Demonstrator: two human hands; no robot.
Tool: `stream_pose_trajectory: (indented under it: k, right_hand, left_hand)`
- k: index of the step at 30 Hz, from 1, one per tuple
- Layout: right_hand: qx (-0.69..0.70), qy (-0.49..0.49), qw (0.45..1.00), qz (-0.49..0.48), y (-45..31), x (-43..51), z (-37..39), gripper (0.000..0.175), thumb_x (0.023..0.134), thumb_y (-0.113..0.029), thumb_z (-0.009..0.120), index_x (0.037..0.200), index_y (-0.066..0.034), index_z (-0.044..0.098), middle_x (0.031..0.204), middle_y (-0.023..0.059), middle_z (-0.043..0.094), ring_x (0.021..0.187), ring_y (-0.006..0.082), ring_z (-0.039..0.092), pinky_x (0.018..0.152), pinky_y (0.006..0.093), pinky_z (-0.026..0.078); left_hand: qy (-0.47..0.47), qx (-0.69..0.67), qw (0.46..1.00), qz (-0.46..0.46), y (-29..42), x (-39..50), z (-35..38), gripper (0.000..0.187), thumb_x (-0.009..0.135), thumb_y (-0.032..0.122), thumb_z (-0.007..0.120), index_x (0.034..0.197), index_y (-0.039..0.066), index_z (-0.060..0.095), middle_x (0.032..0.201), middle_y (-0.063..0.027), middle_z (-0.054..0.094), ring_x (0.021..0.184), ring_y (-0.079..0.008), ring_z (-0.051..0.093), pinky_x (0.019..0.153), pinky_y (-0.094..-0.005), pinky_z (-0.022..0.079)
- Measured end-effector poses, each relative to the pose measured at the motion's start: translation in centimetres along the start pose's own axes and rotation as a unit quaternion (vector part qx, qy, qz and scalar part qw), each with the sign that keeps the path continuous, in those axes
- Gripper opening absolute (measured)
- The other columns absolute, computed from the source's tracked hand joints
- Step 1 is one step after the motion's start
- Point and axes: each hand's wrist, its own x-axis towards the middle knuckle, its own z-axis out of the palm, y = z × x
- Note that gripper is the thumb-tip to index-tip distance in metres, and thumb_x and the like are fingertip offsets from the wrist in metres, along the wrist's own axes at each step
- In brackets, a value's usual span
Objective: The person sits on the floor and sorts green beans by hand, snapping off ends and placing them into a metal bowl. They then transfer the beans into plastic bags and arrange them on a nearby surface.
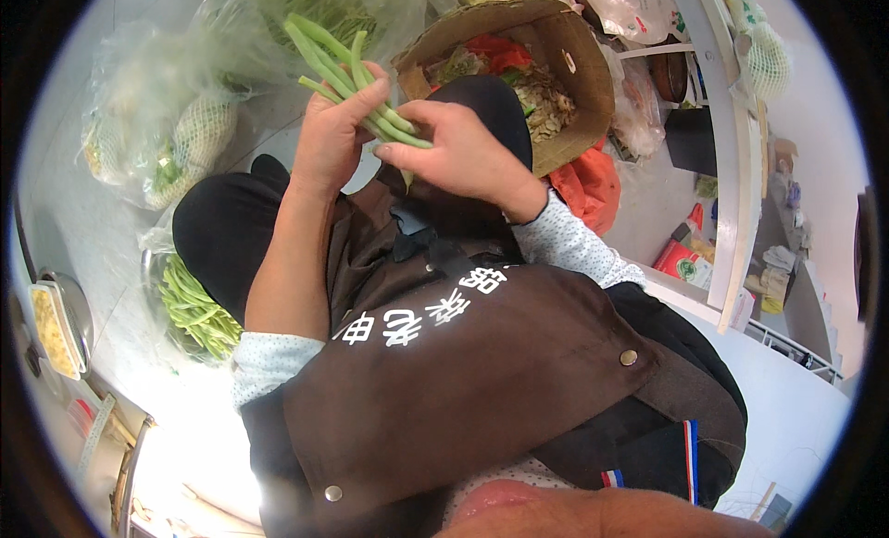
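Note:
My left hand (340, 128) is closed around a small bunch of green beans (333, 62), whose far ends fan out above the fingers. At the near ends of the bunch, my right hand (451, 145) pinches the bean tips between thumb and fingers. The bunch is held above my lap, over a brown apron (451, 371) that bears white writing. Past my hands lies a large clear plastic bag (257, 24) with more green beans inside. A bowl-like container lined with plastic holds a heap of green beans (198, 309) beside my left knee.
An open cardboard box (590, 114) with vegetable scraps (552, 107) stands beyond my right knee. Net-wrapped vegetables (205, 132) in clear plastic lie on the left. A red plastic bag (590, 191) sits below the box. A white shelf frame (736, 142) rises on the right.

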Motion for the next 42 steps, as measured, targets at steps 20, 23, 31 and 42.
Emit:
stream_pose_trajectory:
  k: [20, 23, 31, 42]
  right_hand:
    - [-0.096, 0.224, 0.952, -0.187, 1.0, 3.8, -3.9, 0.01, 0.086, -0.01, 0.075, 0.092, -0.0034, 0.074, 0.083, 0.0069, 0.07, 0.074, 0.0189, 0.068, 0.067, 0.0304, 0.053]
    - [-0.138, 0.229, 0.937, -0.225, 1.0, 3.9, -4.1, 0.011, 0.083, -0.014, 0.077, 0.086, -0.0044, 0.072, 0.079, 0.0106, 0.066, 0.071, 0.0276, 0.067, 0.064, 0.0353, 0.052]
    - [-0.244, 0.208, 0.921, -0.222, 2.4, 3.9, -4.4, 0.014, 0.087, -0.014, 0.075, 0.093, -0.0032, 0.071, 0.083, 0.0113, 0.066, 0.071, 0.0264, 0.066, 0.064, 0.0338, 0.051]
    - [0.187, 0.146, 0.971, 0.036, 2.2, 3.7, -4.1, 0.023, 0.097, -0.023, 0.071, 0.098, -0.0004, 0.07, 0.081, 0.0036, 0.07, 0.064, 0.0077, 0.063, 0.055, 0.0219, 0.048]
  left_hand:
    - [-0.073, 0.25, 0.965, -0.008, -0.4, -0.5, 1.2, 0.019, 0.091, 0.017, 0.072, 0.102, 0.005, 0.062, 0.088, 0.0033, 0.058, 0.08, -0.0076, 0.054, 0.071, -0.0259, 0.046]
    - [-0.068, 0.257, 0.964, 0.0, -0.5, -0.3, 1.0, 0.016, 0.09, 0.014, 0.07, 0.099, 0.004, 0.062, 0.086, 0.0026, 0.059, 0.078, -0.008, 0.054, 0.069, -0.0264, 0.047]
    - [-0.069, 0.364, 0.928, 0.042, -0.8, -0.1, 0.7, 0.018, 0.089, 0.012, 0.07, 0.103, 0.003, 0.062, 0.086, -0.0015, 0.061, 0.079, -0.0109, 0.056, 0.073, -0.0285, 0.048]
    - [-0.03, 0.426, 0.894, 0.133, -1.0, 0.0, 1.0, 0.018, 0.088, 0.014, 0.073, 0.096, 0.003, 0.061, 0.079, -0.0006, 0.059, 0.074, -0.0108, 0.055, 0.07, -0.0296, 0.049]
